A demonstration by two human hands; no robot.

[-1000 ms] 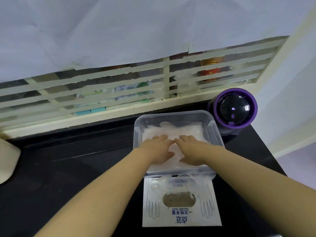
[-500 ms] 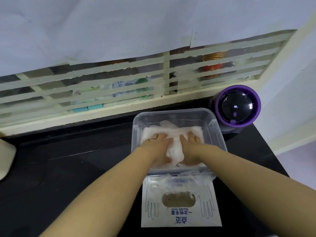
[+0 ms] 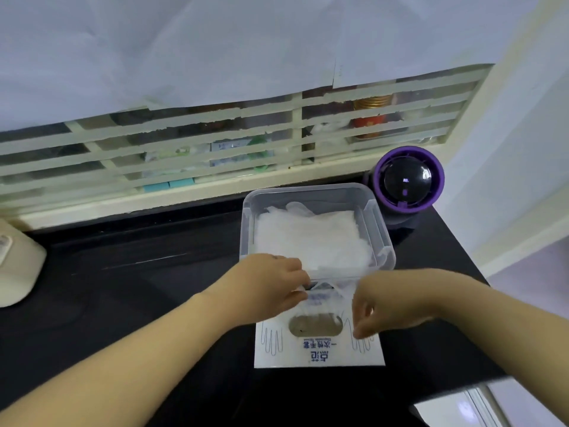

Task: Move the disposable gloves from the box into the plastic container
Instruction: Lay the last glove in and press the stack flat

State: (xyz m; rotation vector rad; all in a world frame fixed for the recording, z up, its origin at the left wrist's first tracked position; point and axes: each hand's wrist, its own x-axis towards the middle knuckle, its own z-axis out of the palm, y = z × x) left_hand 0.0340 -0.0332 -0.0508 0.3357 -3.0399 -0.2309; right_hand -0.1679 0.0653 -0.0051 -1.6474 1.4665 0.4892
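Most gloves (image 3: pixel 311 238) sit piled in the clear container (image 3: pixel 308 189) on the black counter (image 3: pixel 138 288), with the flat box (image 3: pixel 317 352) just in front of it. My left hand (image 3: pixel 274 285) pinches a loose glove (image 3: pixel 334 288) at the box's far edge. My right hand (image 3: pixel 381 306) is curled over the box, can't tell if it holds anything.
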